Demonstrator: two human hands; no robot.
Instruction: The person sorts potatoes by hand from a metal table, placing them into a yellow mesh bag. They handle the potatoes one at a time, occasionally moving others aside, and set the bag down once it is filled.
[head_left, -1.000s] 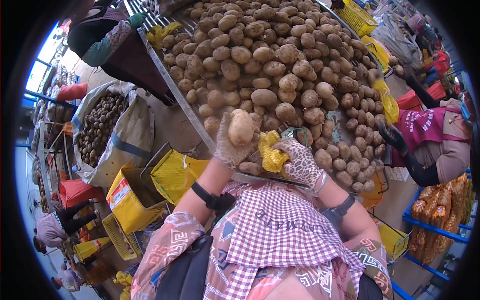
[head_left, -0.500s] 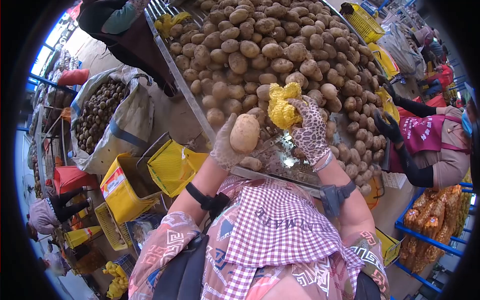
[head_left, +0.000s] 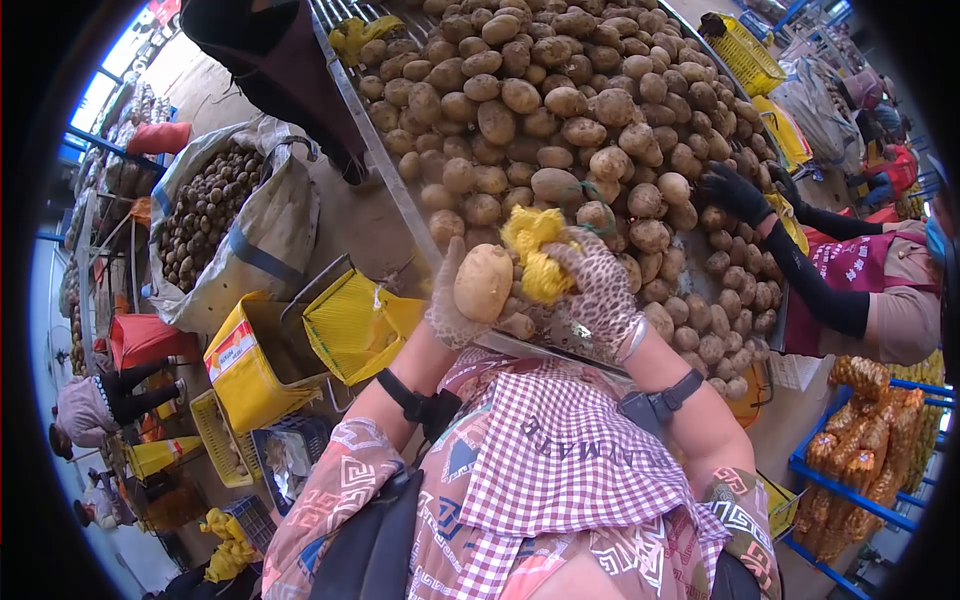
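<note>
My left hand [head_left: 452, 306], in a patterned glove, holds a large pale potato [head_left: 483, 283] above the near edge of the metal table [head_left: 392, 196]. Just right of it, my right hand [head_left: 597, 290], in a leopard-print glove, is closed on a bunched yellow mesh [head_left: 538, 254]. The mesh is close beside the potato; whether they touch is hard to tell. Beyond both hands lies a big heap of potatoes [head_left: 563, 100].
A co-worker [head_left: 850, 270] at the right reaches black-gloved hands over the heap. Another person [head_left: 290, 80] stands at the upper left. Yellow crates [head_left: 243, 372], a white sack of potatoes [head_left: 258, 240] and a blue rack [head_left: 850, 482] of filled net bags surround the table.
My right hand has moved left and down with the yellow mesh, closer to the potato. The view has shifted slightly. The co-worker's black-gloved hand has reached further over the heap.
</note>
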